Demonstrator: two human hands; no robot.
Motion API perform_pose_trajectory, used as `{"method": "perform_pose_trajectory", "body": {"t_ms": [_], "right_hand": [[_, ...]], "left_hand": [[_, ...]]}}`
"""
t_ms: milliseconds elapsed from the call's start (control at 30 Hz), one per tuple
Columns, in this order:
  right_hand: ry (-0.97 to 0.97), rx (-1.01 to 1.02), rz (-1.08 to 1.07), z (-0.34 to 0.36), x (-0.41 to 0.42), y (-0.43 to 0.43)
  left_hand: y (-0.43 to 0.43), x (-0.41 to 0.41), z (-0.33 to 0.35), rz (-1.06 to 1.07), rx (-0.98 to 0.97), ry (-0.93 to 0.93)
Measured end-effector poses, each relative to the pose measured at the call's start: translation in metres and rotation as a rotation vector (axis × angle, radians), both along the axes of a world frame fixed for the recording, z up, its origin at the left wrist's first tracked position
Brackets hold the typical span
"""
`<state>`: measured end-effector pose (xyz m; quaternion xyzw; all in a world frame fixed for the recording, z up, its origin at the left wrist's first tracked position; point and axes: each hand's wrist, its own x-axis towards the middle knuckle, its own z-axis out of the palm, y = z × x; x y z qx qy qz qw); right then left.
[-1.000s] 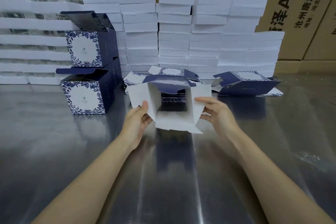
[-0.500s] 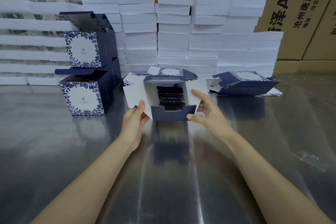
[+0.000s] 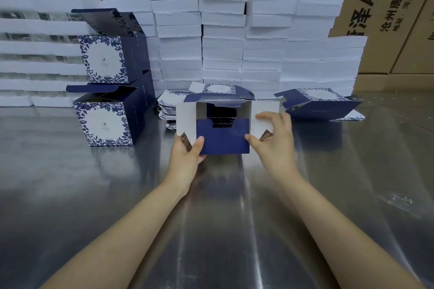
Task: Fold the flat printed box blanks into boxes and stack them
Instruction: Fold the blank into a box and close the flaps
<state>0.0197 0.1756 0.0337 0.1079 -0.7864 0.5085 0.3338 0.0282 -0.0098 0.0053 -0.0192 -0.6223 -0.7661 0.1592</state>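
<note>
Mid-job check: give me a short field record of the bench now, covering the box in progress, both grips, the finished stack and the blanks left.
box in progress: navy and white cardboard box, half folded, navy flap turned up across the opening, white side flaps splayed out
left grip: pinches its lower left corner
right grip: thumb on navy flap, fingers on right white flap
finished stack: two navy floral boxes, one atop the other, top flaps open, at left
blanks: flat printed pile behind the held box
surface: shiny steel table
</note>
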Motion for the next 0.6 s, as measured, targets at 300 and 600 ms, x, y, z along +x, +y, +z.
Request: {"method": "perform_pose_trajectory", "body": {"t_ms": [300, 600], "right_hand": [[0.234, 0.538, -0.157, 0.020, 0.013, -0.006], [-0.010, 0.180, 0.083, 0.031, 0.010, 0.010]], "left_hand": [[0.005, 0.010, 0.000, 0.142, -0.504, 0.280], [-0.005, 0.013, 0.002, 0.024, -1.264, 0.434]]}}
